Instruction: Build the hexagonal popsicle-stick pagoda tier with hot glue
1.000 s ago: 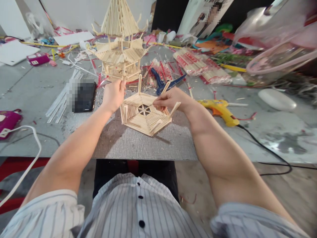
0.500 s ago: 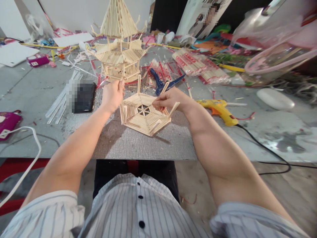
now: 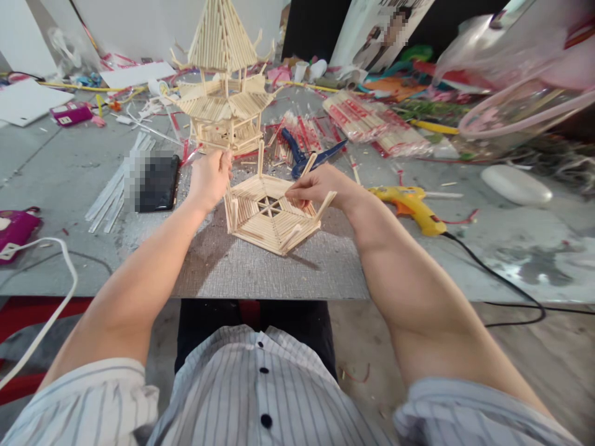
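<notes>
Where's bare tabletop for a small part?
Mostly bare: between front purple block and clear strips; narrow band between hexagonal stick frame and near table edge. Crowded: beyond the frame, with stick pagoda, blue tool, wrapped stick packs.

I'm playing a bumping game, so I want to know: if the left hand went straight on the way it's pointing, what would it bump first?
Probably the lower part of the stick pagoda, just beyond the left hand. How deep the gap is, I can't tell.
</notes>
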Tool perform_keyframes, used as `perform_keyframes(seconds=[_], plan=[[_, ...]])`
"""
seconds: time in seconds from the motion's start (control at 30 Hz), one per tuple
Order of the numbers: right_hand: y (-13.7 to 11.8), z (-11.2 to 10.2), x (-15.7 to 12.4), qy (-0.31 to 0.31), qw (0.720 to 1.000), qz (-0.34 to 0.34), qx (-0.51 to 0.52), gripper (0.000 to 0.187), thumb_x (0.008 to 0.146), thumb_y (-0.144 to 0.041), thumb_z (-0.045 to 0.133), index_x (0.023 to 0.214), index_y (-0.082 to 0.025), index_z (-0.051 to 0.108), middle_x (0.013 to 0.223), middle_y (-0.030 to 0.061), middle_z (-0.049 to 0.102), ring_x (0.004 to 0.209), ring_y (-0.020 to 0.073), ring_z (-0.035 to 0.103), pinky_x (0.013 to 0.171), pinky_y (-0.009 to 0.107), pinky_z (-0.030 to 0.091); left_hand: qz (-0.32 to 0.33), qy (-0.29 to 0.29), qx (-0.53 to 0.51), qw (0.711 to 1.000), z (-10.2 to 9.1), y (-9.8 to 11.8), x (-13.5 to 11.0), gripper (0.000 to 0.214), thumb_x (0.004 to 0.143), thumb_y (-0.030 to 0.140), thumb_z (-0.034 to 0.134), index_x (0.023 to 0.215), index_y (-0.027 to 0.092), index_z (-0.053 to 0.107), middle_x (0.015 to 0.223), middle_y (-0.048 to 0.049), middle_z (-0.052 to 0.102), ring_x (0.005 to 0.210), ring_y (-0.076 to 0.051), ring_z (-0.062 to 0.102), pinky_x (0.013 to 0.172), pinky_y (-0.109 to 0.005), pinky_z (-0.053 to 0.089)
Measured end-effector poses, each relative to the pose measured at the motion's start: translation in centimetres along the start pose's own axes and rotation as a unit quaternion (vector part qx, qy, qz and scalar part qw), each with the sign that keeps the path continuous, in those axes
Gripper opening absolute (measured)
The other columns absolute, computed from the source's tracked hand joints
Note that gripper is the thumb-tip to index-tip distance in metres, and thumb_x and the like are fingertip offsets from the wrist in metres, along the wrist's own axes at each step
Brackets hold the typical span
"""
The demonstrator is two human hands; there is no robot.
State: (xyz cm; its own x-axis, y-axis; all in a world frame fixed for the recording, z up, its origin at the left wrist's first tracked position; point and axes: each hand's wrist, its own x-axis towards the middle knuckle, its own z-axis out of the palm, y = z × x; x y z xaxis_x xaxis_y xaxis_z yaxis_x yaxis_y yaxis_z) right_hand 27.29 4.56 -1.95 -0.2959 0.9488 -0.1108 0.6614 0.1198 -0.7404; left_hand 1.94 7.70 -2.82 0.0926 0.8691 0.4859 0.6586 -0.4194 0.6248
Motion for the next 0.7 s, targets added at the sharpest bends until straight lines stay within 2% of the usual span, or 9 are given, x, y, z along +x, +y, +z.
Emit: perform_keyframes(seconds=[0.23, 0.33, 0.43, 0.53, 0.7], plan=[[-0.9, -0.1, -0.4, 0.006, 1.0, 0.01, -0.015, 0.011, 0.078, -0.02, 0.067, 0.076, -0.016, 0.077, 0.053, -0.0002, 0.065, 0.049, 0.0091, 0.061, 0.056, 0.021, 0.051, 0.022, -0.023, 0.021, 0.999, -0.3, 0.4, -0.2, 0.042, 0.094, 0.05, 0.042, 0.073, 0.018, 0.059, 0.062, -0.0028, 0.061, 0.066, -0.016, 0.063, 0.075, -0.032, 0.05], [-1.1, 0.0, -0.5, 0.01, 1.0, 0.012, -0.013, 0.01, 0.078, -0.019, 0.068, 0.075, -0.016, 0.077, 0.054, 0.0, 0.066, 0.05, 0.009, 0.061, 0.056, 0.021, 0.051, 0.037, -0.016, 0.028, 0.999, -1.1, 0.6, -0.5, 0.033, 0.089, 0.048, 0.053, 0.089, 0.018, 0.065, 0.072, -0.0027, 0.066, 0.066, -0.014, 0.062, 0.072, -0.029, 0.049], [-1.1, 0.0, -0.5, 0.011, 1.0, 0.014, 0.003, 0.01, 0.078, -0.017, 0.068, 0.073, -0.016, 0.076, 0.053, -0.0002, 0.065, 0.049, 0.0088, 0.06, 0.055, 0.02, 0.05, 0.059, -0.02, 0.041, 0.997, -1.8, 0.6, -0.6, 0.029, 0.083, 0.04, 0.063, 0.101, 0.018, 0.067, 0.083, -0.0032, 0.069, 0.067, -0.013, 0.061, 0.071, -0.028, 0.049], [-1.1, 0.0, -0.5, 0.01, 1.0, 0.022, 0.019, 0.009, 0.077, -0.016, 0.069, 0.072, -0.016, 0.076, 0.051, -0.0008, 0.064, 0.047, 0.0082, 0.059, 0.053, 0.02, 0.049, 0.095, -0.025, 0.041, 0.994, -1.9, 0.5, -0.7, 0.019, 0.083, 0.03, 0.061, 0.094, 0.017, 0.07, 0.084, -0.0037, 0.069, 0.071, -0.013, 0.06, 0.071, -0.026, 0.047], [-0.8, 0.1, -0.3, 0.009, 0.999, 0.02, 0.026, 0.01, 0.077, -0.016, 0.068, 0.07, -0.017, 0.076, 0.05, -0.0011, 0.064, 0.047, 0.0083, 0.059, 0.052, 0.02, 0.049, 0.086, -0.023, 0.029, 0.996, -1.6, 0.3, -0.6, 0.017, 0.087, 0.026, 0.055, 0.083, 0.017, 0.069, 0.062, 0.0009, 0.058, 0.058, -0.01, 0.054, 0.064, -0.024, 0.043]])
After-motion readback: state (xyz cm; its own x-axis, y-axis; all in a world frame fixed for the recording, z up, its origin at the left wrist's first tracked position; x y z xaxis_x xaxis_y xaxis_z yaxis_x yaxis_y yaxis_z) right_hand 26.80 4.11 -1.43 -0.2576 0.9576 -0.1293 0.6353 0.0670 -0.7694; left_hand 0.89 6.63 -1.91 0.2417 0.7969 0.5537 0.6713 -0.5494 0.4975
